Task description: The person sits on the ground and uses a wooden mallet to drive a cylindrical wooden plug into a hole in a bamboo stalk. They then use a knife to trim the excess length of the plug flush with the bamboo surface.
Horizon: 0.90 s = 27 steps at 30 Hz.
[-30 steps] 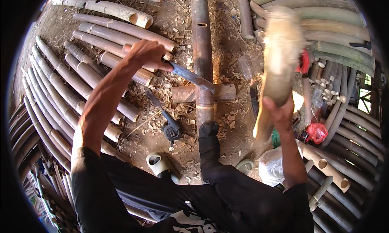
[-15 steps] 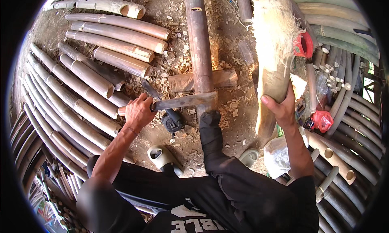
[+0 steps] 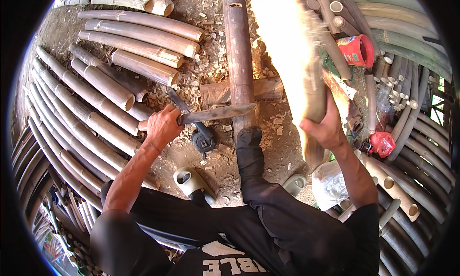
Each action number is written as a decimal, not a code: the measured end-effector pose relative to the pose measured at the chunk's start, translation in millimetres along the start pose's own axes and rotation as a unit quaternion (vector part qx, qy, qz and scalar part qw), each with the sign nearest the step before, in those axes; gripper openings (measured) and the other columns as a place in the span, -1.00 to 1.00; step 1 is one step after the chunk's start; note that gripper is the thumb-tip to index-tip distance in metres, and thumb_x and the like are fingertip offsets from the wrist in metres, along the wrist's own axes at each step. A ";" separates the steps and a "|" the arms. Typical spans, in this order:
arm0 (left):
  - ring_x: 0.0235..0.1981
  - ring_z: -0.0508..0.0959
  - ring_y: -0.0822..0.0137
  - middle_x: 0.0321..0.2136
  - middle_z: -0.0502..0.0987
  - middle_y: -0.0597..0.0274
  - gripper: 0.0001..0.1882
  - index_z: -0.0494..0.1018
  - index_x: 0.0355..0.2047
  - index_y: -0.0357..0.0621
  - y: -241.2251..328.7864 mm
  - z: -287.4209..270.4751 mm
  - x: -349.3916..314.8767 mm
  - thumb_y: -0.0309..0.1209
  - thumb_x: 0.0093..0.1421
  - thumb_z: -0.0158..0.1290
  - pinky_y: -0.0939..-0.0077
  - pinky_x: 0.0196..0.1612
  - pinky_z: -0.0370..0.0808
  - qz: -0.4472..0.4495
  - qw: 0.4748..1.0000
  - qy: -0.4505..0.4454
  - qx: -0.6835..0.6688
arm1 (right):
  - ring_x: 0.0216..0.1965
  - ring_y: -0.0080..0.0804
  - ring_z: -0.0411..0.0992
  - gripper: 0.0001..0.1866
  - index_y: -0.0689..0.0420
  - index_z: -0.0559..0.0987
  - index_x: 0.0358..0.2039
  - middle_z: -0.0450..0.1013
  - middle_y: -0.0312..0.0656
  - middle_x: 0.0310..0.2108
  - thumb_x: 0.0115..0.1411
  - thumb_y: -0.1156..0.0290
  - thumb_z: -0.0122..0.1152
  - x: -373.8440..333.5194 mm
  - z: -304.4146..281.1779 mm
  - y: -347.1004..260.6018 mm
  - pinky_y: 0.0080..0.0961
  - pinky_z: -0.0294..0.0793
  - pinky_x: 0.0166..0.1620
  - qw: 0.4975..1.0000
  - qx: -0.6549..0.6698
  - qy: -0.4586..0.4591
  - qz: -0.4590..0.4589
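Observation:
My left hand (image 3: 164,127) is closed around the handle of a machete (image 3: 215,114). Its blade lies across a long brown bamboo pole (image 3: 238,60), near the pole's close end. In my right hand (image 3: 326,125) is a thick wooden club (image 3: 287,60), pale and fibrous, gripped at its narrower near part. The club's wide far end is bright with glare and blurred along its right side. It is raised to the right of the pole, apart from the machete. My black-covered foot (image 3: 249,138) presses on the pole's near end.
A wood block (image 3: 215,92) lies crosswise under the pole. Cut bamboo poles (image 3: 139,41) fill the left, and more bamboo (image 3: 412,180) is stacked at right. A black tape measure (image 3: 203,140), a sandal (image 3: 194,182) and a red bucket (image 3: 355,50) are around me. Chips litter the ground.
The club's far end has swung left toward the pole, uncovering more of the red bucket. My right hand has shifted slightly left. The machete's blade tip has risen a little.

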<state>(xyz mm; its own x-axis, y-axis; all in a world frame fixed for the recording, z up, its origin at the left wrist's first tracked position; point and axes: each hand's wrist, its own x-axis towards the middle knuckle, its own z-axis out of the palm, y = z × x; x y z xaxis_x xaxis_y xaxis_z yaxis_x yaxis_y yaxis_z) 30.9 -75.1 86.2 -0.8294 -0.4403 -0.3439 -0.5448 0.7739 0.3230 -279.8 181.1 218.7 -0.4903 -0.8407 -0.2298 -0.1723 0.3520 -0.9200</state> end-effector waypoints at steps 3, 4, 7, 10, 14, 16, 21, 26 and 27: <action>-0.37 0.58 -0.01 -0.36 0.52 0.12 -0.76 0.51 -0.41 -0.11 -4.1 2.0 9.2 -0.34 -0.11 0.26 0.11 -0.31 0.51 -0.012 0.999 -0.032 0.004 | -0.15 -0.12 0.49 -0.10 0.30 0.22 0.17 0.42 0.02 -0.12 -0.20 0.34 0.41 -6.2 13.1 -2.5 -0.33 0.52 -0.08 0.984 -0.154 -0.051 -0.067; -0.37 0.58 -0.02 -0.35 0.54 0.11 -0.75 0.52 -0.40 -0.12 -6.2 2.6 14.1 -0.34 -0.11 0.26 0.11 -0.31 0.51 -0.015 0.999 -0.043 0.005 | -0.16 -0.06 0.51 -0.11 0.30 0.26 0.15 0.44 0.05 -0.13 -0.23 0.35 0.43 -6.1 18.6 -0.4 -0.32 0.55 -0.10 0.959 -0.212 -0.078 -0.169; -0.34 0.59 -0.04 -0.34 0.56 0.07 -0.76 0.56 -0.38 -0.14 -9.1 1.3 23.5 -0.30 -0.05 0.21 0.11 -0.28 0.53 -0.001 0.998 -0.055 0.002 | -0.21 -0.18 0.51 -0.25 0.14 0.44 0.04 0.45 -0.04 -0.14 -0.25 0.23 0.42 5.5 9.4 17.9 -0.31 0.56 -0.15 0.814 -0.350 -0.168 -0.432; -0.34 0.59 -0.04 -0.35 0.56 0.08 -0.79 0.57 -0.40 -0.12 -11.7 2.8 25.6 -0.30 -0.03 0.19 0.11 -0.28 0.53 -0.002 0.999 -0.047 0.007 | -0.34 -0.24 0.40 -0.38 0.10 0.51 -0.08 0.41 -0.17 -0.33 -0.24 0.16 0.31 52.9 -6.0 16.9 -0.31 0.45 -0.30 0.748 -0.522 -0.331 -0.242; -0.35 0.59 -0.02 -0.37 0.56 0.08 -0.79 0.56 -0.40 -0.10 -16.4 10.1 25.1 -0.28 -0.02 0.18 0.10 -0.29 0.53 0.009 1.000 -0.024 0.009 | -0.28 -0.21 0.41 -0.38 0.10 0.49 -0.04 0.40 -0.11 -0.34 -0.17 0.13 0.26 16.6 11.5 7.3 -0.28 0.45 -0.25 0.750 -0.464 -0.330 -0.336; -0.36 0.59 -0.02 -0.39 0.56 0.08 -0.80 0.56 -0.41 -0.10 -15.2 9.6 28.5 -0.28 -0.02 0.18 0.10 -0.30 0.53 0.019 1.000 -0.009 0.009 | -0.33 -0.28 0.48 -0.54 0.02 0.50 -0.03 0.47 -0.17 -0.39 0.02 0.21 0.10 -4.9 35.2 -16.7 -0.31 0.51 -0.33 0.764 -0.340 -0.345 -0.426; -0.40 0.59 -0.02 -0.42 0.55 0.10 -0.84 0.54 -0.43 -0.09 -19.7 14.0 31.5 -0.31 -0.02 0.18 0.11 -0.34 0.53 0.031 0.999 0.017 0.009 | -0.27 -0.13 0.44 -0.42 0.09 0.57 -0.18 0.47 -0.12 -0.26 -0.32 0.18 0.34 59.2 -7.6 36.1 -0.24 0.48 -0.22 0.821 -0.377 -0.376 -0.207; -0.37 0.59 0.00 -0.41 0.55 0.12 -0.85 0.52 -0.45 -0.09 -19.1 11.2 31.4 -0.34 -0.03 0.19 0.12 -0.30 0.53 0.036 0.999 0.016 0.014 | -0.31 -0.16 0.48 -0.44 0.08 0.55 -0.10 0.48 -0.13 -0.34 -0.21 0.24 0.35 -17.5 45.0 -7.1 -0.21 0.46 -0.21 0.807 -0.304 -0.326 -0.387; -0.36 0.59 -0.01 -0.41 0.55 0.11 -0.84 0.52 -0.44 -0.10 -16.2 9.8 28.9 -0.34 -0.03 0.19 0.12 -0.29 0.52 0.034 0.999 0.011 0.010 | -0.33 -0.21 0.49 -0.47 0.07 0.53 -0.09 0.47 -0.17 -0.32 -0.15 0.24 0.31 -17.6 45.3 -1.8 -0.22 0.49 -0.25 0.803 -0.279 -0.334 -0.407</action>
<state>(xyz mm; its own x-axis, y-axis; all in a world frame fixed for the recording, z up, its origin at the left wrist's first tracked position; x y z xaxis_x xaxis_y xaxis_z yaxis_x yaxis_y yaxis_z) 16.9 -95.9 62.3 -0.8667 -0.3964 -0.3029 -0.4852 0.8111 0.3267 -232.1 176.6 210.1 0.5148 -0.8531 0.0851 -0.6511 -0.4536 -0.6085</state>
